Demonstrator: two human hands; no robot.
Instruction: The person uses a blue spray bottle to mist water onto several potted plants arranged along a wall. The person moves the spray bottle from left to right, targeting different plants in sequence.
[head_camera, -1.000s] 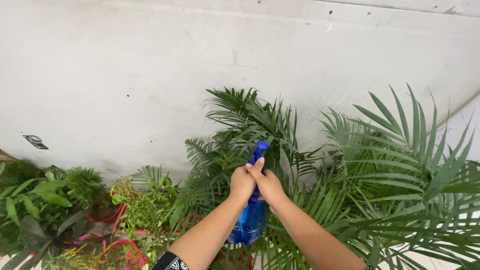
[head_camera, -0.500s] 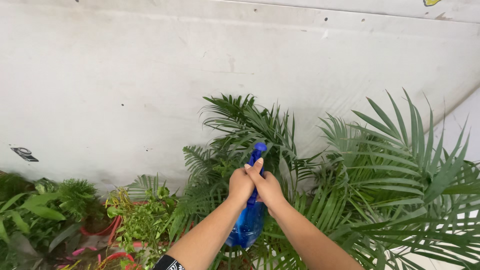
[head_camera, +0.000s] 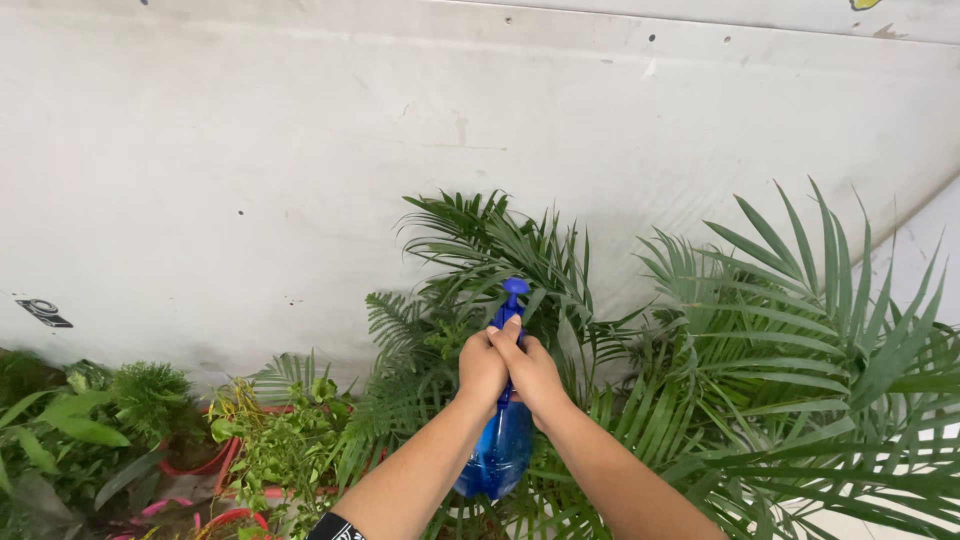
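A: Head view showed the left hand (head_camera: 482, 366) and the right hand (head_camera: 534, 372) wrapped together round the neck of a translucent blue plastic spray bottle (head_camera: 497, 448), fingers closed tight on it. The bottle stood upright in front of the feathery green palm fronds (head_camera: 500, 250), and its blue pump knob (head_camera: 514, 287) stood up clear of the fists.

B: So which step was that?

A: By his reading, pumping or priming the sprayer; he judged the next move called for a firm grip on the neck while one hand worked the knob.

B: And what stayed unclear?

A: The nozzle and trigger were hidden under the fingers, so its aim could not be told. The red pots (head_camera: 215, 458) among the small leafy plants (head_camera: 285, 430) were mostly covered by foliage, and the lower frame edge cut off both forearms.
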